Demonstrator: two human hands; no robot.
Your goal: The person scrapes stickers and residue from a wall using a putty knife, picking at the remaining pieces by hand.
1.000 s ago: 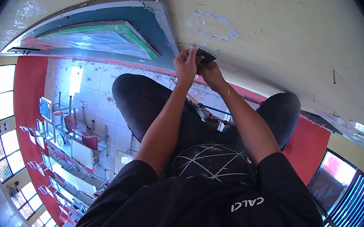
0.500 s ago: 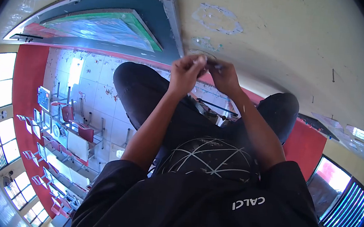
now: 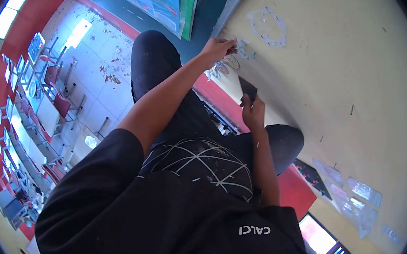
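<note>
My left hand (image 3: 215,51) is raised to the wall beside the board's corner, its fingers pinched together; what they hold, if anything, is too small to make out. Bits of torn paper and a peeled patch (image 3: 244,49) are on the wall by its fingertips. Just below it, colourful scraps (image 3: 222,68) hang at the wall's lower part. My right hand (image 3: 253,113) is closed on a dark flat piece (image 3: 247,87), which is close to the wall, lower and to the right of my left hand.
A green-edged poster (image 3: 188,9) is on the dark board (image 3: 208,8) at upper left. Nails (image 3: 352,110) stick out of the cream wall (image 3: 320,55). Desks and red chairs (image 3: 61,104) stand on the littered tiled floor (image 3: 88,68) at left. My bent knees are beside my arms.
My hands were together; now they are apart. The left is at the peeled patch, and the right has dropped lower with the dark flat piece. The view has turned and shifted.
</note>
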